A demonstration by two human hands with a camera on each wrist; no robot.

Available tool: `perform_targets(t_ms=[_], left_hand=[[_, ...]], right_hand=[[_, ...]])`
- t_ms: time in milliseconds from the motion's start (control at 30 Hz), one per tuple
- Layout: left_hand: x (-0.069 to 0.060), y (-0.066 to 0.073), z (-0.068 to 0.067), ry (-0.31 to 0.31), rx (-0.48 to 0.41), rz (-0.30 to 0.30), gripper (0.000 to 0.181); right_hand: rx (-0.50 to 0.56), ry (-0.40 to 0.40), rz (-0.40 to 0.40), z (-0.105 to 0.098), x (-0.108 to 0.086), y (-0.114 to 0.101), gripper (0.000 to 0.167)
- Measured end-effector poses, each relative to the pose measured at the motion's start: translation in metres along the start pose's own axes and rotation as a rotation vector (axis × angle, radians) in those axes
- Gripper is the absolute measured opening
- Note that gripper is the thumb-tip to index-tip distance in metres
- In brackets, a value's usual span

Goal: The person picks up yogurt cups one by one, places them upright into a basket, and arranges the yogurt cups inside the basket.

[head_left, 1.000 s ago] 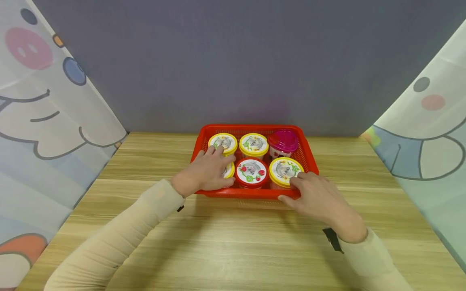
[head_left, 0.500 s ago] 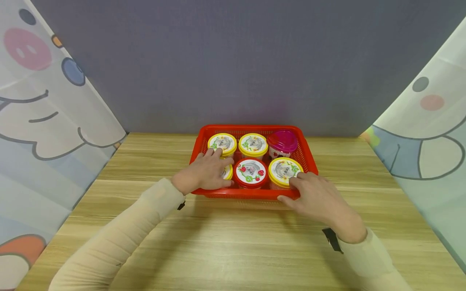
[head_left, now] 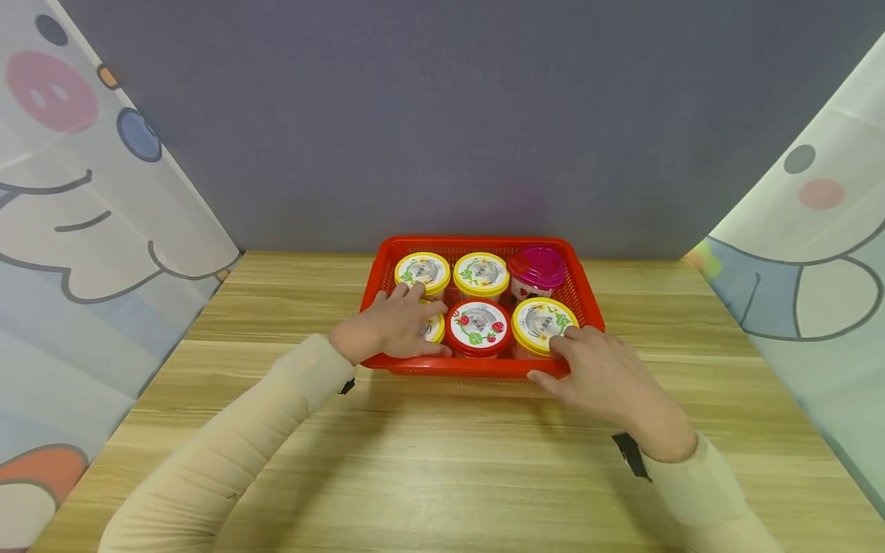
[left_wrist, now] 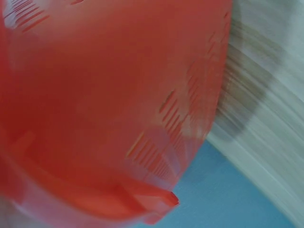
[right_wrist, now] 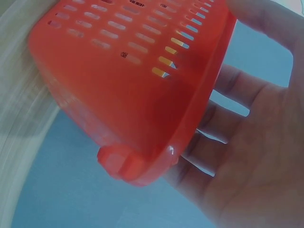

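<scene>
In the head view a red plastic basket (head_left: 456, 369) holds several round lidded tubs in two rows. My left hand (head_left: 389, 326) reaches over its left front corner and grips the front-left yellow-lidded tub (head_left: 434, 326), covering most of it. Fingers lie along the tub's far side, the thumb at its near right. My right hand (head_left: 604, 376) grips the rim at the front right corner, thumb outside and fingers over the edge, close to another yellow-lidded tub (head_left: 542, 324). Between the hands stands a red-lidded tub (head_left: 478, 326). The right wrist view shows the basket wall (right_wrist: 118, 95) beside the right palm (right_wrist: 266, 152).
Along the back row are two yellow-lidded tubs, one at the left (head_left: 422, 273) and one in the middle (head_left: 481, 275), plus a container with a magenta lid (head_left: 538, 266). The wooden table (head_left: 429, 468) meets a grey panel (head_left: 442, 130); printed cartoon curtains (head_left: 90, 253) flank it.
The left hand and sleeve have shifted very slightly to the right. Otherwise the right hand, the basket and the tubs look much the same.
</scene>
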State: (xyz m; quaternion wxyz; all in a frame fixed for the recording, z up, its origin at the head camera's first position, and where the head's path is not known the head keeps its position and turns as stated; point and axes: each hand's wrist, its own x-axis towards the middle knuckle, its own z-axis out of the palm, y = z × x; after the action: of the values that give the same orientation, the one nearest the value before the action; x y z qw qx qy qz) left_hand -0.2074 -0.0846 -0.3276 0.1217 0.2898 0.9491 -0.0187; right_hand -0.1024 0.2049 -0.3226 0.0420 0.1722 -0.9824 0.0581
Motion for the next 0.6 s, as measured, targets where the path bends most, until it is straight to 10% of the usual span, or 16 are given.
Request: perform_targets(t_ms=[333, 600], left_hand=[[-0.008, -0.002, -0.002, 0.005, -0.094, -0.011, 0.081], [-0.029, -0.005, 0.001, 0.143, -0.201, 0.009, 0.079]], right_hand=[[-0.013, -0.003, -0.001, 0.0, -0.002, -0.001, 0.04], [0.069, -0.049, 0.008, -0.009, -0.001, 0.003, 0.039]])
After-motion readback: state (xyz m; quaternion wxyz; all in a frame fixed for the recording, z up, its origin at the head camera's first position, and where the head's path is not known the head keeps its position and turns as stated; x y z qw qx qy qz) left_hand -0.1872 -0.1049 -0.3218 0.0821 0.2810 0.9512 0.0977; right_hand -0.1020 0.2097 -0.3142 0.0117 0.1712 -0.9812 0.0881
